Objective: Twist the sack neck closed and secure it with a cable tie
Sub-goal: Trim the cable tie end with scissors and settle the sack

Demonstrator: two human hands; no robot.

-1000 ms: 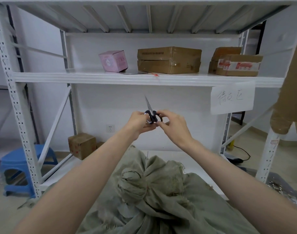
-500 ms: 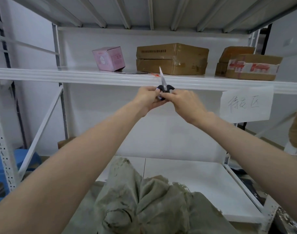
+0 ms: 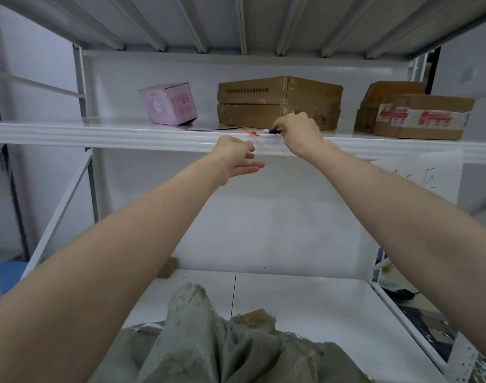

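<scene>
Up on the white metal shelf (image 3: pixel 98 134), the thin red cable tie (image 3: pixel 251 132) lies along the edge, just left of the right hand (image 3: pixel 299 131), whose fingers pinch a small dark item (image 3: pixel 273 131); the left hand (image 3: pixel 236 157), slack and empty, hovers just below.

White metal shelf (image 3: pixel 98 134) carrying, left to right, a tilted pink box (image 3: pixel 168 106), a flat cardboard carton (image 3: pixel 277 102) and two stacked taped cartons (image 3: pixel 418 117). A handwritten paper label (image 3: pixel 418 178) hangs from the shelf edge, and a blue stool (image 3: pixel 11 275) stands lower left.

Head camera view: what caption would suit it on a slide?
Right hand holds a dark-handled tool on the shelf; left hand open below; sack underneath.
</scene>
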